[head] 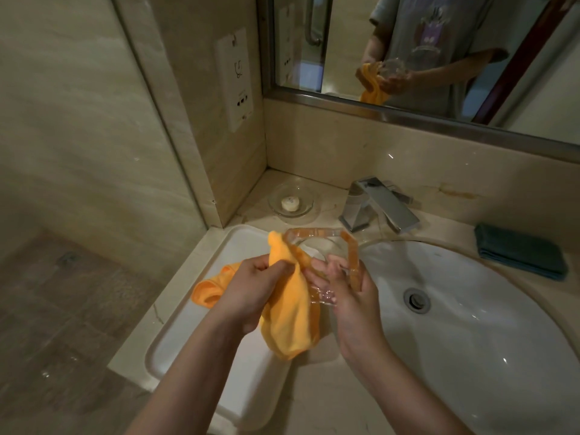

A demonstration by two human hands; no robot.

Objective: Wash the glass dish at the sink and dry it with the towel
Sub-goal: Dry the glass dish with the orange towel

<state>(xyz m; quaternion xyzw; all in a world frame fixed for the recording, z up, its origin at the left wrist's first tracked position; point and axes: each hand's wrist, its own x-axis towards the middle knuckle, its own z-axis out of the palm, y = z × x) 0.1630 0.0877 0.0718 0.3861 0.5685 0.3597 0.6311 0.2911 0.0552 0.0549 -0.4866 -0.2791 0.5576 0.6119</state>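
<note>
A clear, angular glass dish [326, 246] is held upright on its edge above the counter, just left of the white sink basin [470, 324]. My right hand [351, 296] grips the dish from the right, fingers showing through the glass. My left hand [251, 287] clutches an orange towel [288, 315] and presses it against the dish's left side. The towel hangs down below both hands, and one end trails off to the left.
A chrome faucet [376, 205] stands behind the basin. A small round glass dish with a soap bar [290, 203] sits in the back corner. A folded dark teal cloth [518, 252] lies at the right. A white tray [201, 324] lies on the counter under my left arm. A mirror [439, 51] hangs above.
</note>
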